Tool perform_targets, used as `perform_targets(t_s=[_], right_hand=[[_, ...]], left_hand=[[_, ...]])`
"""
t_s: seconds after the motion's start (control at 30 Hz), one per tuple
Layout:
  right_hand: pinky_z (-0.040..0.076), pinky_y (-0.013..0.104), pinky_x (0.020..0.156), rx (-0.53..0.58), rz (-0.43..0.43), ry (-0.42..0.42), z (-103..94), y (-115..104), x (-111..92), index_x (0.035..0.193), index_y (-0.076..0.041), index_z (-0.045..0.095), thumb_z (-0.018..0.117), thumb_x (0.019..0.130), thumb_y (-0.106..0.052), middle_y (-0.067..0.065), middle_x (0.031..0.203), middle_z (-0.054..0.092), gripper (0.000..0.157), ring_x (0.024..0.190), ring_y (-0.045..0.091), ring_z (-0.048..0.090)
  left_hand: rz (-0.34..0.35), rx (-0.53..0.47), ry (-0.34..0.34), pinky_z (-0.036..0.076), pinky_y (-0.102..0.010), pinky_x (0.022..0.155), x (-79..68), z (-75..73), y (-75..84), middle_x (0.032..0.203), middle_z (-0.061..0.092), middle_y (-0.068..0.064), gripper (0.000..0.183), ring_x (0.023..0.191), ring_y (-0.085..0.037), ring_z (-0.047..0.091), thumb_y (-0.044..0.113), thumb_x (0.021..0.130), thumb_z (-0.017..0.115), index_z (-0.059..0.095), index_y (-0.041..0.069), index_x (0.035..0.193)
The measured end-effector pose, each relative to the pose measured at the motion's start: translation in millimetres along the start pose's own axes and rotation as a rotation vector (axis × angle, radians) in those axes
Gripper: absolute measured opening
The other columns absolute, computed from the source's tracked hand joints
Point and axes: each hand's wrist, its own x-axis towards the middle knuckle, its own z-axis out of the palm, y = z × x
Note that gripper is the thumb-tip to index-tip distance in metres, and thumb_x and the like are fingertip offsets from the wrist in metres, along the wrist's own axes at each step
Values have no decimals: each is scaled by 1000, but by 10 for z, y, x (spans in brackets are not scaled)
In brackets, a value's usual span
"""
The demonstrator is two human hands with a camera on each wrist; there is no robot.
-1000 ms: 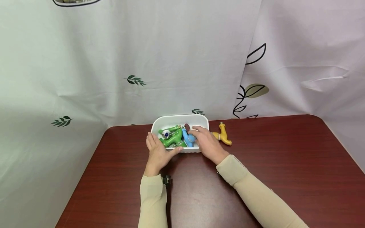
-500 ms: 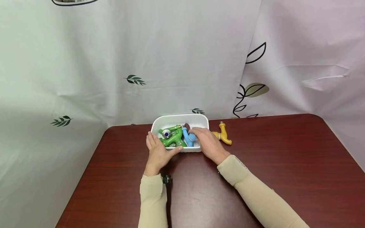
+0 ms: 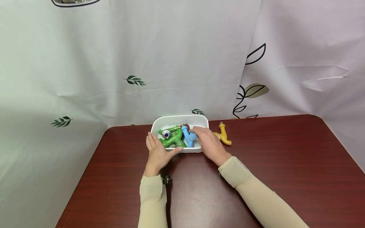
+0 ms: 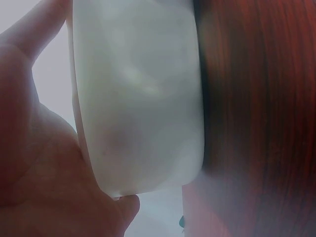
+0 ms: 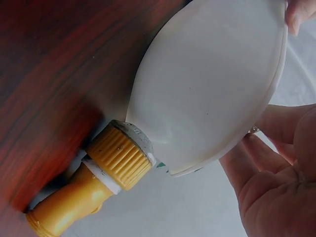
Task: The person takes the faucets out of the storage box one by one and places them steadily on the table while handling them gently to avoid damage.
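A white plastic tub (image 3: 179,119) stands at the far side of the table, with several faucets inside. My left hand (image 3: 158,153) grips its near left corner, the thumb along the front rim and the fingers down the left side. Inside, my right hand (image 3: 209,143) reaches over the right rim and holds a light blue faucet (image 3: 188,138) by its handle end. Green faucets (image 3: 174,138) lie to the left of it, one with a silver, blue-centred knob (image 3: 166,134). The right wrist view shows the tub's outer wall (image 5: 207,84) with the right fingers curled over the rim.
Just right of the tub, a yellow faucet (image 3: 223,134) lies on the dark red wooden table (image 3: 285,158); its ribbed cap (image 5: 121,154) is close against the tub wall. A white cloth with leaf prints (image 3: 176,63) hangs behind the table's back edge.
The blue faucet has shifted slightly within the tub, and its top now covers part of a brown disc behind it. The right hand has moved slightly right; the left hand has stayed in place.
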Motion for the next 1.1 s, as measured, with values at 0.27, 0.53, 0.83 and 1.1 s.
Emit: perform_targets(t_s=[0.27,0.53,0.83,1.1], right_hand=[[46,46,103,-18,28,18,-23,-6,-26,124,-1,68,66,90,10,17,130,65,35,121,32,59],[45,47,104,6,69,22,-56,3,-53,126,0,66,67,90,10,18,133,63,38,123,34,58],[44,45,105,5,76,25,-109,12,-58,129,0,65,67,92,7,18,137,60,37,124,34,57],[44,46,105,11,61,46,-135,5,-78,128,0,65,66,92,7,18,137,60,36,125,34,56]], left_hand=[[-1,-9,-4,12,-56,119,-11,-4,1,161,-19,-30,134,148,-45,-17,52,79,81,-9,-16,152],[8,-16,8,13,-56,119,-10,4,-2,161,-18,-31,134,148,-45,-16,51,79,82,-8,-18,151],[-2,-7,4,13,-55,119,-9,-4,2,161,-19,-30,135,148,-45,-16,52,79,82,-8,-17,151],[-1,-3,1,11,-56,119,-7,3,-2,161,-19,-30,134,148,-45,-17,52,79,81,-8,-17,151]])
